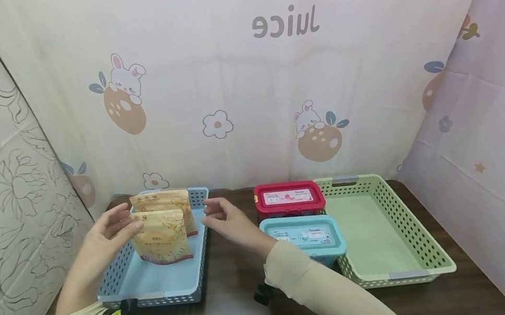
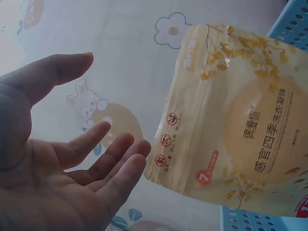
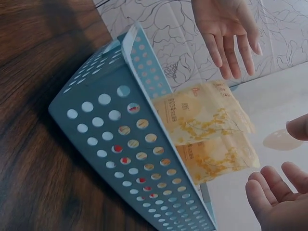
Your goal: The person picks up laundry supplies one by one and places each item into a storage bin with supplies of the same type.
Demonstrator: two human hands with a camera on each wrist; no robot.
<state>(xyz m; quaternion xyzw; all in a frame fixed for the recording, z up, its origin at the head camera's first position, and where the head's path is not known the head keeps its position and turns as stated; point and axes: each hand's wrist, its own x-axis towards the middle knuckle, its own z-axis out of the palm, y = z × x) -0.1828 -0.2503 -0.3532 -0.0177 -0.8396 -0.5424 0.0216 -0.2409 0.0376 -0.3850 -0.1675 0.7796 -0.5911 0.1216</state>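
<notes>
Two yellow pouches (image 1: 162, 239) stand in the blue basket (image 1: 163, 281) between the hands (image 1: 104, 239) (image 1: 234, 225).

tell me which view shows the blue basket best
Head: it shows the blue basket from above, floor and most of the rim, partly hidden by two pouches and the left hand. Left wrist catches only fragments; right wrist shows a holed side wall close up, cropped at the bottom.

Red-lidded box (image 1: 289, 198): stood right of the right fingers (image 1: 215, 204).
Blue-lidded box (image 1: 308, 234): sat right of them too, nearer the camera.
Green basket (image 1: 364, 222): lay farther right of those fingers.
Curtain (image 1: 214, 78): hung pale and patterned beyond them.
Worktop (image 1: 230, 265): spread dark and wood-grained below them.
</notes>
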